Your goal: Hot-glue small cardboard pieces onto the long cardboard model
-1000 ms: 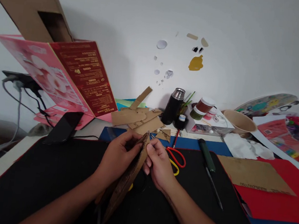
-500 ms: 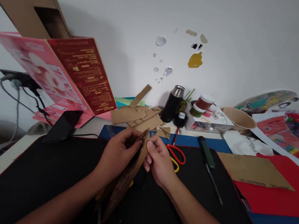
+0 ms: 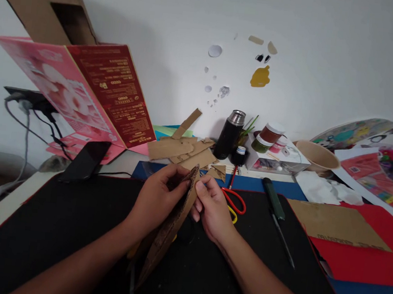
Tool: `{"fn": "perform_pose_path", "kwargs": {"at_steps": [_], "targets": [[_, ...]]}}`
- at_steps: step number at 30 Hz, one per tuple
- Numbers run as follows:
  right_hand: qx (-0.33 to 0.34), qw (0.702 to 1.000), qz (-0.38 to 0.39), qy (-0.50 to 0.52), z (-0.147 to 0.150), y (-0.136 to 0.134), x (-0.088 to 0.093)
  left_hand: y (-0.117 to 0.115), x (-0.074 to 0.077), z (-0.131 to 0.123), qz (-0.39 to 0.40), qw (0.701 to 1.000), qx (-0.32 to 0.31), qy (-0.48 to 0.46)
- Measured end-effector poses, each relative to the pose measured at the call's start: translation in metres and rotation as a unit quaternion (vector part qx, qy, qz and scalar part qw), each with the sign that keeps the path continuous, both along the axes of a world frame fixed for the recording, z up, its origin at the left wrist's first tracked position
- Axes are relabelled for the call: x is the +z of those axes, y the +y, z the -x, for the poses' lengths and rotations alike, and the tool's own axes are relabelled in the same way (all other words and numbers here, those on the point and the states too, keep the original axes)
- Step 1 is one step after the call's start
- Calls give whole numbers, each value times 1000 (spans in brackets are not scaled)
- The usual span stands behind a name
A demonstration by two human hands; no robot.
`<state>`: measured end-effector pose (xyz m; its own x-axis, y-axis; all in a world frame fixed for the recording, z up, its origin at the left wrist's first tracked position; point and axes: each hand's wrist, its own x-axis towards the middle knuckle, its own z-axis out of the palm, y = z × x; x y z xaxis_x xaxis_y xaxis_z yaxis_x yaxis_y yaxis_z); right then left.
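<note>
Between my hands, over the black mat (image 3: 103, 231), a long curved piece of brown corrugated cardboard (image 3: 170, 228) stands on edge and tapers towards its lower end. My left hand (image 3: 158, 194) grips its upper part from the left, thumb against the inner face. At the upper right edge, the thumb and fingers of my right hand (image 3: 213, 207) pinch a strip of the cardboard. Just beyond my right hand lie scissors with a red handle (image 3: 236, 201) and a yellow handle (image 3: 233, 215); their blades are mostly hidden.
A green-handled knife (image 3: 273, 199) lies on the mat's right side. Cardboard scraps (image 3: 182, 150), a black thermos (image 3: 228, 138) and paint jars (image 3: 270, 135) stand along the wall. On the left are a phone (image 3: 84, 161) and a pink-red folder (image 3: 110, 96); a red sheet (image 3: 363, 265) lies right.
The view has shifted slightly, so the background sits a little to the right and higher. Both hands keep their hold on the cardboard, with hardly any movement.
</note>
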<state>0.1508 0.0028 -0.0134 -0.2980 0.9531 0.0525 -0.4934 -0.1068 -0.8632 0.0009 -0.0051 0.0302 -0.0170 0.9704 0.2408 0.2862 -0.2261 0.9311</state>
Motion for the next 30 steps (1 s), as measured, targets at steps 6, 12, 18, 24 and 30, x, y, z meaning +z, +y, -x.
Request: {"fn": "perform_pose_path", "kwargs": {"at_steps": [6,12,18,24,30], "targets": [[-4,1000,-1,-4,-1,-1,3,-1,2,-2,-6,1000,-5,-9],[-2,1000,-8,6,-1,-2,5,-3,3,-4,-16,1000,1,-21],[-5,1000,-7,1,-2,-2,2,-2,0,-4,-18,999,-20,-32],[-9,1000,-1,2,-2,-3,2,-1,-3,-5,-18,999,-14,-32],[-12,1000,5,3,-1,-3,0,0,-5,-5,-21,999,-23,-37]]}}
